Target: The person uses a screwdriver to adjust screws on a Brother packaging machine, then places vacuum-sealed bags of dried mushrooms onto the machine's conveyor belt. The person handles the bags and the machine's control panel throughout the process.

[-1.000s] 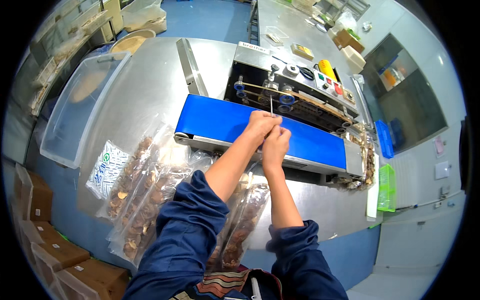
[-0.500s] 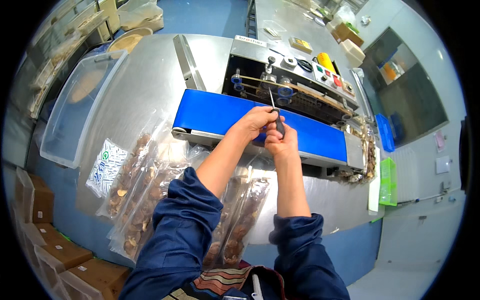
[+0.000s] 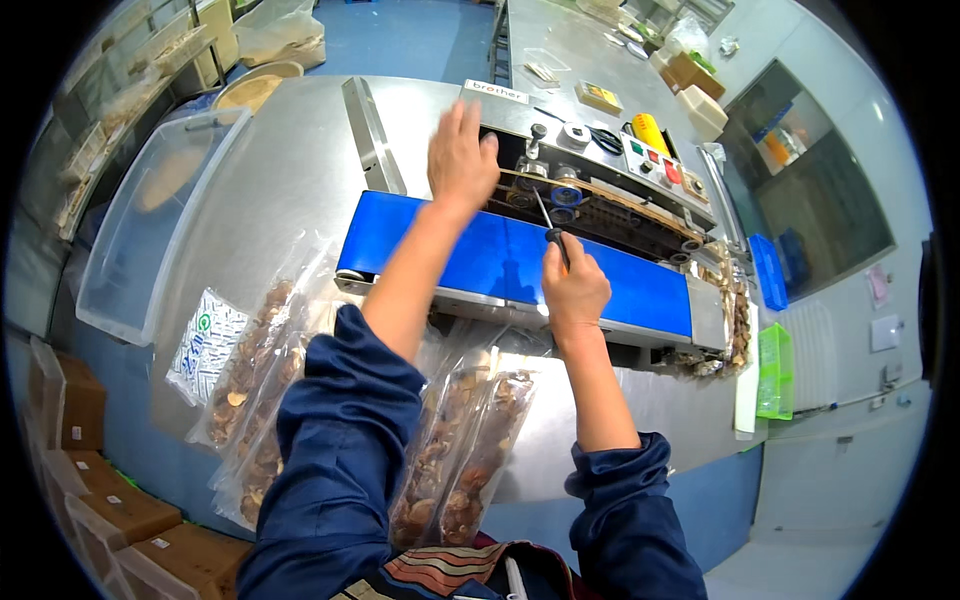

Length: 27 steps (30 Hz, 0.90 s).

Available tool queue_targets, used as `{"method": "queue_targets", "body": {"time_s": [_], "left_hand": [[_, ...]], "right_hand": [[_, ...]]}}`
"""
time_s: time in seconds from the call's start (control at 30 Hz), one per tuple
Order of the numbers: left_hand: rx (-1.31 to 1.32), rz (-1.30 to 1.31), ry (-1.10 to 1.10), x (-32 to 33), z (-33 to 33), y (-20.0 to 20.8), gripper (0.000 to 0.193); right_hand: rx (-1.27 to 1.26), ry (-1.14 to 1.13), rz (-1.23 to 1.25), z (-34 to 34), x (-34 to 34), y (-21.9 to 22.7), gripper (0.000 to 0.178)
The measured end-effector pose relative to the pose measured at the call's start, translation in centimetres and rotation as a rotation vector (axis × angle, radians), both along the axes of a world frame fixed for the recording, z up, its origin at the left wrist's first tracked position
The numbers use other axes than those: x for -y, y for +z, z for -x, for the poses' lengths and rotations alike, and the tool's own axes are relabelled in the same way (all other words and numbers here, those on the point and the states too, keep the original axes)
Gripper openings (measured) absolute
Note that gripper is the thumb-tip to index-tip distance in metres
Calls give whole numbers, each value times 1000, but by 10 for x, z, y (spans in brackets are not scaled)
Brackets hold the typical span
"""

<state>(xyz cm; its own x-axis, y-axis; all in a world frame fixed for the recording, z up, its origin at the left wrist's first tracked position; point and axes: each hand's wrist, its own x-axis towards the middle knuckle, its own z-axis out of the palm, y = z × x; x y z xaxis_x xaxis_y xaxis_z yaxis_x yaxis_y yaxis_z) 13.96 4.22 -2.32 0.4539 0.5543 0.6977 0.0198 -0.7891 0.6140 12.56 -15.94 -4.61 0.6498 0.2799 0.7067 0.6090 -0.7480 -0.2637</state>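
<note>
My right hand [image 3: 578,290] is closed round the dark handle of a screwdriver [image 3: 556,238]. Its thin metal shaft points up and away to the rollers [image 3: 563,195] of a band sealing machine [image 3: 640,160]; whether the tip touches anything I cannot tell. Slightly smeared by motion, my left hand [image 3: 463,165] is raised over the machine's left end, fingers stretched out and nothing in them. It hides part of the rollers there. The blue conveyor belt [image 3: 430,245] runs below both hands along the machine's near side.
Clear bags of dried mushrooms [image 3: 470,450] lie along the table's near edge, beside a printed white packet [image 3: 207,345]. A clear plastic tub [image 3: 150,230] stands left. A bent metal plate [image 3: 370,135] lies behind the belt. Scissors [image 3: 606,140] rest on the machine. A green basket [image 3: 775,370] is at right.
My left hand has left the screwdriver and moved up and left to the machine's left end, its fingers opening. My right hand keeps the screwdriver, now gripped alone, slightly lower and further right.
</note>
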Motion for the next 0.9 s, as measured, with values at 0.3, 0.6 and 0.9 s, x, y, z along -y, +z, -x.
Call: {"method": "queue_targets", "body": {"time_s": [0.3,0.6,0.9], "left_hand": [[-342,-249,29,-32,-40,-23,44],[-516,-332,-28,-40,-43,-8,39],[-138,984,121,-187,83,-64,33]], "right_hand": [[-890,169,-865,11,-1,10,25],[-1940,250,-1507,-34,28,19,27],[-1457,855,-1307,58,154,-14,43]]}}
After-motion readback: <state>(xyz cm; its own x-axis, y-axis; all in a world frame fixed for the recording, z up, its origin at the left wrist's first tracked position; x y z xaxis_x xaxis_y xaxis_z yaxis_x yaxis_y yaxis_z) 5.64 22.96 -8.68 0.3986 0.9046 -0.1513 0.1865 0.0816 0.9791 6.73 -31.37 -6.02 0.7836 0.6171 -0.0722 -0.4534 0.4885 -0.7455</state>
